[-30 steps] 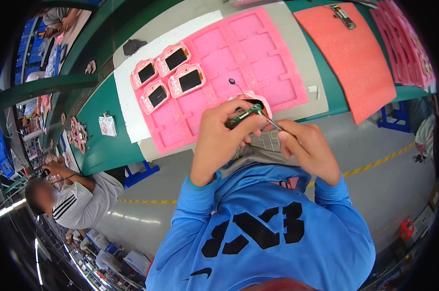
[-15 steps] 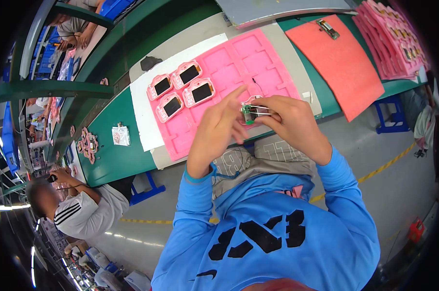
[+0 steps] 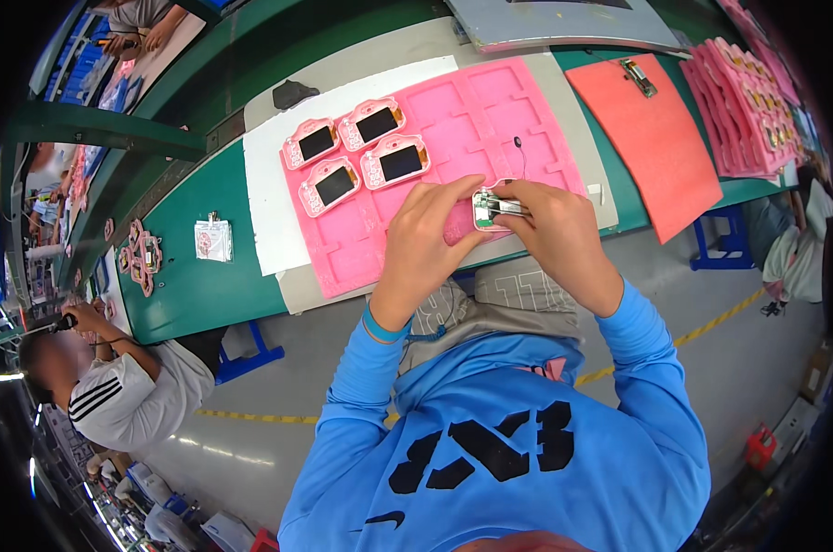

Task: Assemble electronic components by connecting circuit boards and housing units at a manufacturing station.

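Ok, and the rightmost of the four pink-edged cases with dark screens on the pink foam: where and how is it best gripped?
Probably by the near and far edges of the case, coming down from its right. Its rim frames the dark screen, so an edge grip should keep off that; other cases crowd its left, while its right faces bare pink foam.

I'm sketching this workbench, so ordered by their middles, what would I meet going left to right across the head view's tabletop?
Cluster of pink pieces, small clear packet, four pink frames with dark screens, left hand, right hand, orange-pink foam sheet, stack of pink trays.
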Available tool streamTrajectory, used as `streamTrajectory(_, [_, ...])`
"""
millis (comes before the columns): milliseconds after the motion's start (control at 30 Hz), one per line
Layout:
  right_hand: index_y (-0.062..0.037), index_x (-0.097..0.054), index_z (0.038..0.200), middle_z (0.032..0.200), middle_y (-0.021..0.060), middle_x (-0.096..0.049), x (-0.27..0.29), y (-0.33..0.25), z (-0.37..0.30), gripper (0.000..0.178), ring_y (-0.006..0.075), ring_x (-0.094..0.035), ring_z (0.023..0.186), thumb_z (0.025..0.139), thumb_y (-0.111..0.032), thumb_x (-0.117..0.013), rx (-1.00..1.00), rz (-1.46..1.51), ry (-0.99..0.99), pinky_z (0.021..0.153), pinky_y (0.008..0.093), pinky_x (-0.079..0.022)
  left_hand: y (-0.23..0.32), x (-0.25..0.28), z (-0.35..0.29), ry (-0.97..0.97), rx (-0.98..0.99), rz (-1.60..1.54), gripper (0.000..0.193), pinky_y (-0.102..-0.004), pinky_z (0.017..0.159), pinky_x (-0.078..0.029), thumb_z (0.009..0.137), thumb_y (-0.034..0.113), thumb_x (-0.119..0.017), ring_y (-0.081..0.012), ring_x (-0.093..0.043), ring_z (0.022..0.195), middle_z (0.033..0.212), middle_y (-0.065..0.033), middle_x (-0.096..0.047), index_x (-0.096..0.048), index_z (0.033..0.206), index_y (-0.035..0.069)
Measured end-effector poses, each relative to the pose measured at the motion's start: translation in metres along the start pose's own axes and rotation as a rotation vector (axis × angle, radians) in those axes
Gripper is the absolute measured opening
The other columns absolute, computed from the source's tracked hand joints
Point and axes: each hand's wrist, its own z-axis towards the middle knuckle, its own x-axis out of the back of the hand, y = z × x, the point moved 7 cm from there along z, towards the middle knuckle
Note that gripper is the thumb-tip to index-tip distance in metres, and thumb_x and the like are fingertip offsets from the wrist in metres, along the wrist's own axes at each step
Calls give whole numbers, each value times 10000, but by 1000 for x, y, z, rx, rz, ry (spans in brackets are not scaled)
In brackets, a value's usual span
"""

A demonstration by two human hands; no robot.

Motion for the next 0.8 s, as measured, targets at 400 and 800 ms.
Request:
streamTrajectory(400, [-51, -725, 1126, 795, 38, -612, 72, 39, -16, 320, 185, -518, 656, 830, -34, -845, -335, 394, 139, 632, 308, -446, -5, 15, -16, 163, 180, -264, 702, -331, 937, -600, 729, 77, -973, -224, -766, 1146, 1317, -120, -779, -719, 1382, 34])
streamTrajectory(800, [-66, -846, 1148, 825, 42, -598, 58, 36, -31, 270, 176, -510, 682, 881, -61, -801, -137, 147, -92, 644, 317, -444, -80, 153, 192, 240, 323, 248, 444, -313, 798, -563, 837, 194, -884, -202, -759, 949, 1149, -76, -841, -797, 1249, 51])
